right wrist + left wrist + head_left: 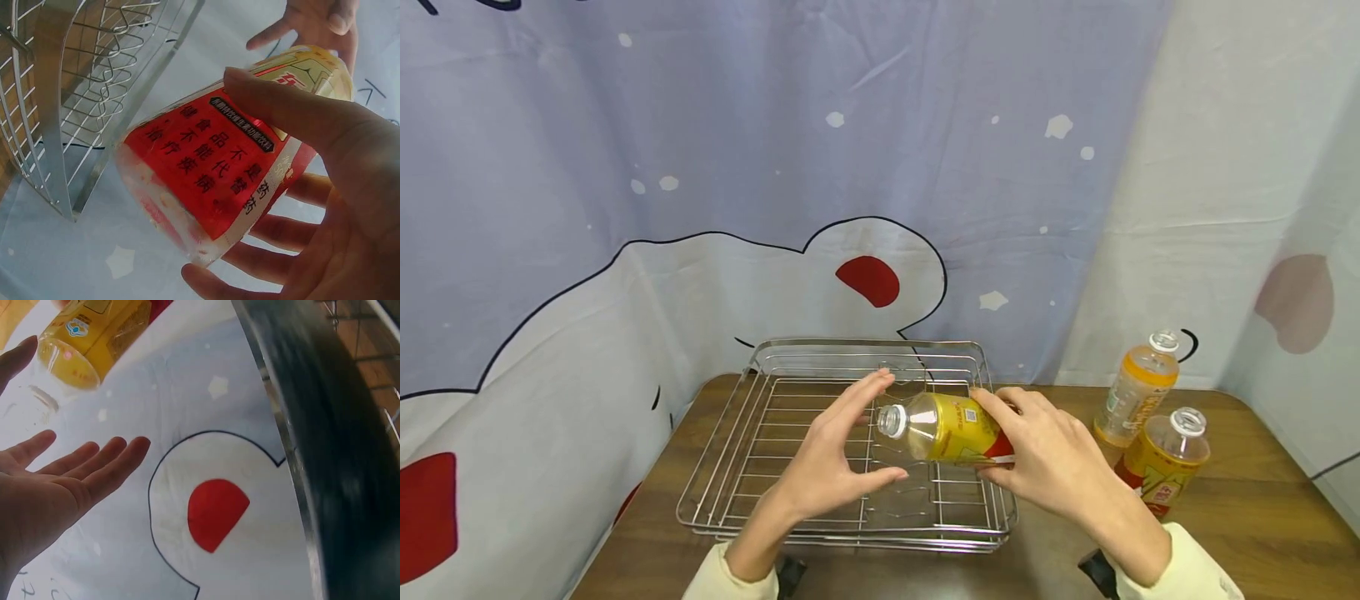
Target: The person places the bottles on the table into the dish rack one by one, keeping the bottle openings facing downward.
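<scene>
My right hand [1048,454] grips a clear plastic bottle [958,427] with a yellow and red label around its base half. The bottle lies on its side in the air over the wire rack, its uncapped mouth pointing left. In the right wrist view the thumb presses along the red label [206,169] and the fingers curl beneath. Facing the bottle's mouth, my left hand [823,458] has its thumb and fingers spread, with a gap before the neck. The left wrist view shows the same open palm [56,494] below the bottle's shoulder.
A rectangular metal wire rack [760,525] stands on the wooden table [1262,500]. To the right stand two more uncapped bottles, one with an orange label [1135,392] and one with a yellow and red label [1167,467]. A patterned curtain [760,150] hangs behind.
</scene>
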`<state>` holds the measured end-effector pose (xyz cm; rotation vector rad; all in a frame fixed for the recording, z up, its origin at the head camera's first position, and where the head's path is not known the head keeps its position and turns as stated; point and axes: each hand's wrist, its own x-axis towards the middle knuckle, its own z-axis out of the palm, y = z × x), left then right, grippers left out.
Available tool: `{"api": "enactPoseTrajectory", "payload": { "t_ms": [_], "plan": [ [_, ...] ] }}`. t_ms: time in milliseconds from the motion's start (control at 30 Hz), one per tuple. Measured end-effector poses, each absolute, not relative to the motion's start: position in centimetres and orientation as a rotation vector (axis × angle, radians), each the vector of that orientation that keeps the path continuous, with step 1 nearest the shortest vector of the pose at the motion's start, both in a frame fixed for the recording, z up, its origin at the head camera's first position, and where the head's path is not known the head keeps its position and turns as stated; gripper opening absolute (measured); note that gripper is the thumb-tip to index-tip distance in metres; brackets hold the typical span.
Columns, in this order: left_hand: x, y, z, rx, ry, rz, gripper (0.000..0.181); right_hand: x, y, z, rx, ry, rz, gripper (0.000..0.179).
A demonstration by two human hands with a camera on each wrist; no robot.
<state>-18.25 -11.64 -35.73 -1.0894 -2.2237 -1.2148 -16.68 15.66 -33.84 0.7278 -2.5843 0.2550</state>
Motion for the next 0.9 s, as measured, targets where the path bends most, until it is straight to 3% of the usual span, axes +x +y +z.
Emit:
{"api": "enactPoseTrajectory", "payload": {
  "t_ms": [900],
  "plan": [
    [-19.4,-8.5,-37.9,-1.196,-2.108,-1.251,0.072,-16.5,15.3,-34.5,0.748,-2.537,0.090,0.083]
  ]
}}
